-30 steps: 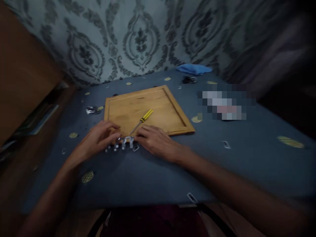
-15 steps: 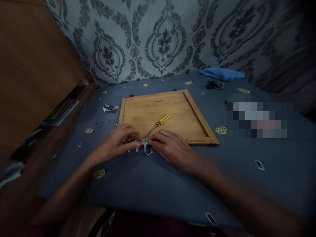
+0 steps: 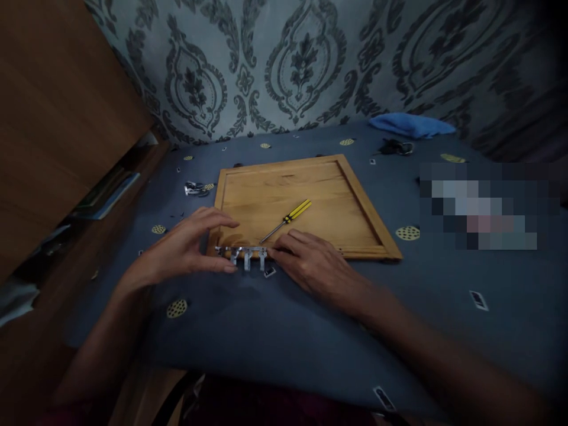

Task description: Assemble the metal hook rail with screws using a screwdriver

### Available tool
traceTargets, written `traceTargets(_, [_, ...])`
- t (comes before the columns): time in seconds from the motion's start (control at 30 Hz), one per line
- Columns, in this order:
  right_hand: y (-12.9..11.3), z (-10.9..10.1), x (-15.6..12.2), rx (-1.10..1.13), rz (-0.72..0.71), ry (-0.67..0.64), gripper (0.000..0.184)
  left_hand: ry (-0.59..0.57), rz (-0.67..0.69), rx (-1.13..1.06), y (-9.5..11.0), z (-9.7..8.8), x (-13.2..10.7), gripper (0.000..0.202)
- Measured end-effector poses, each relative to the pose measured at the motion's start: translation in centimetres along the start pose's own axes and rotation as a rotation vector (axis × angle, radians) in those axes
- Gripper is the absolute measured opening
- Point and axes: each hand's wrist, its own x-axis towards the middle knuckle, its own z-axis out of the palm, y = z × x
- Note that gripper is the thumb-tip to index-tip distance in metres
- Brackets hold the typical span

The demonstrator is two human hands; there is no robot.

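A shiny metal hook rail (image 3: pixel 247 260) with several hooks lies along the near edge of a framed wooden panel (image 3: pixel 248 189), its hooks hanging over that edge. My right hand (image 3: pixel 310 260) rests at the rail's right end, thumb and fingertips closed on it. My left hand (image 3: pixel 186 245) is open at the rail's left end, fingers and thumb spread wide, the thumb close to the leftmost hook. On the panel, just beyond the rail, lies a screwdriver (image 3: pixel 296 211) with a yellow and black handle, its tip pointing toward the rail.
A patterned blue cloth (image 3: pixel 310 343) covers the surface. Small metal parts (image 3: pixel 195 189) lie left of the panel. At the back right are a dark object (image 3: pixel 394 147) and a folded blue cloth (image 3: pixel 412 125). Wooden furniture (image 3: pixel 66 77) borders the left; a blurred-out patch covers the right.
My left hand has opened and drawn back left, uncovering more of the hook rail. My right hand stays at the rail's right end. The view has shifted slightly.
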Motion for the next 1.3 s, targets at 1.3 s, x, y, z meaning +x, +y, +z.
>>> traceTargets(1.3, [0.0,-0.2,-0.1,-0.024,-0.011,-0.009,0.012,-0.02,-0.071,0.275,2.1,6.6,1.6,0.046])
